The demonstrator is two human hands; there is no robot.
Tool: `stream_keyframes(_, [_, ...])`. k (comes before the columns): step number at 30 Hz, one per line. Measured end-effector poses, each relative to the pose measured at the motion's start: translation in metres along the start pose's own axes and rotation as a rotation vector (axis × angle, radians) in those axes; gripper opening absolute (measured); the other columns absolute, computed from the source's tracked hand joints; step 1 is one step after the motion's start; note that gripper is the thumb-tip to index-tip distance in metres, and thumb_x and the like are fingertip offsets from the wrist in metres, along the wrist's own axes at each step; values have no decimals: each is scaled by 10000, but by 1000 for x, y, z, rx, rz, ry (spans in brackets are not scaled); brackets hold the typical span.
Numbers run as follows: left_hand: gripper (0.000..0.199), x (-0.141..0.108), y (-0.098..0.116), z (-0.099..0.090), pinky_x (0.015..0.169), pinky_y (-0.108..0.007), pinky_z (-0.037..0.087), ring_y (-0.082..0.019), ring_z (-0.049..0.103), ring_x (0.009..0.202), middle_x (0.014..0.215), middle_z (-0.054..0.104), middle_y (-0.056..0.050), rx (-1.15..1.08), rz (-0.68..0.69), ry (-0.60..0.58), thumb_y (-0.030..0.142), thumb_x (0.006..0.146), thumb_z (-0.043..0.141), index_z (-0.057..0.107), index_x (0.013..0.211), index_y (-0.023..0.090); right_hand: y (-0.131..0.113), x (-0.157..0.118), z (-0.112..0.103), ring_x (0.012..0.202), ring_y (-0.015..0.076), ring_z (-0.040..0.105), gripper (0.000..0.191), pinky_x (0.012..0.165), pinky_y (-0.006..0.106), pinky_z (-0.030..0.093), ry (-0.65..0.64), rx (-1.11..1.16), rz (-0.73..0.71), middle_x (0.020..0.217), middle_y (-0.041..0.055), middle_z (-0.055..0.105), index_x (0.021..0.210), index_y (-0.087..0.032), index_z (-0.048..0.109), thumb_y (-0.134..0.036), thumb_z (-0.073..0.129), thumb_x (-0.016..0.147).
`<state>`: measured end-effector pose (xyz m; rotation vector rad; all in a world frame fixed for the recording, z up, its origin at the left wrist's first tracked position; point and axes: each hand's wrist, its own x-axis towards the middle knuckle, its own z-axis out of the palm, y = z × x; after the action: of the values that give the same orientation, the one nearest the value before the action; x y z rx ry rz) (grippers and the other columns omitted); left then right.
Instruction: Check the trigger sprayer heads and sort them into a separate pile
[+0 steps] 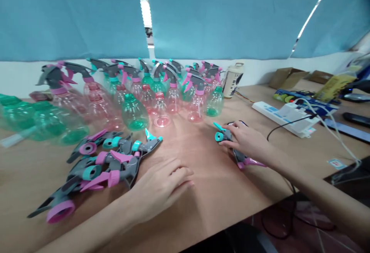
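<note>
Head view: smooth brown tabletop (208, 210) spread across lower frame, backed by low white wall (254, 72) and blue sheeting (86, 18) along top. Rounded translucent bottles (134, 112), green and pink, ranged from left edge to center. At center right, 1 teal-collared spray head (225, 135), glossy gray plastic, pinched between right hand's (250, 141) thumb and fingers; pink-trigger spray head (245, 161) laid below. Left hand (164, 183) held low center, fingers close together, slightly bent, beside piled spray heads (124, 166).
</note>
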<state>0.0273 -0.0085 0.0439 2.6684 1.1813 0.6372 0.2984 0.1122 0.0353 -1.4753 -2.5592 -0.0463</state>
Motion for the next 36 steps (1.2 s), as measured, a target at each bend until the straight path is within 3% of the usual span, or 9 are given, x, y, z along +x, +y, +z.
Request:
stream_keyframes(6, [105,15,1,29,632,-254,515,-147,618,730,845,640,-31,-197,-131,17,212,873,509,607,907,198,-5,19,5,704,203,622,192,579,272,397,-88,184,-34,763,51,662,872,-198,617,-381,565,839])
stream_keyframes(9, [93,15,-5,34,586,-248,519,-128,612,658,805,636,-9,-288,-293,140,219,863,530,580,938,197,-22,17,0,649,151,620,201,553,235,411,-121,339,-109,741,5,671,946,-195,580,-376,528,876])
stream_keyframes(12, [311,13,-8,35,586,-260,546,-129,620,677,895,620,-16,-376,-407,262,289,823,609,512,1108,212,-47,6,-7,686,115,632,219,598,204,453,-179,647,-229,810,-10,688,1037,-191,546,-349,529,887])
stream_keyframes(15, [428,9,-10,31,663,-283,564,-143,618,778,1011,585,-30,-324,-376,285,295,779,674,510,1170,241,-72,-6,-11,734,127,646,214,636,225,478,-250,908,-278,893,21,699,1044,-177,561,-293,563,864])
stream_keyframes(18, [319,2,-15,26,740,-303,549,-170,603,879,1031,590,-36,-221,-316,293,225,805,643,581,1117,246,-90,-9,-16,827,142,660,260,717,249,488,-330,965,-318,953,27,706,1126,-193,559,-203,536,866])
stream_keyframes(24, [210,-11,-24,19,782,-338,516,-197,587,897,942,675,-39,-132,-254,389,176,822,610,638,1028,200,-102,15,-49,772,134,650,195,644,223,446,-515,759,-462,932,5,712,1017,-209,637,-228,496,884])
stream_keyframes(26, [195,-12,-22,18,764,-334,515,-194,597,873,929,690,-41,-148,-252,395,180,819,611,644,1010,196,-103,27,-62,663,137,624,172,567,230,400,-447,539,-448,816,-3,707,850,-205,665,-315,533,860])
stream_keyframes(29, [192,-11,-20,19,751,-336,511,-188,613,828,900,703,-40,-162,-243,418,176,793,629,647,982,198,-109,41,-75,616,131,587,137,517,227,343,-317,370,-441,745,-27,673,827,-228,640,-342,563,824])
stream_keyframes(36, [247,-9,-20,16,735,-353,496,-210,587,838,869,687,-38,-115,-224,510,98,706,631,618,938,183,-130,44,-64,657,129,517,93,485,245,295,-267,291,-571,854,18,605,875,-164,523,-181,539,784])
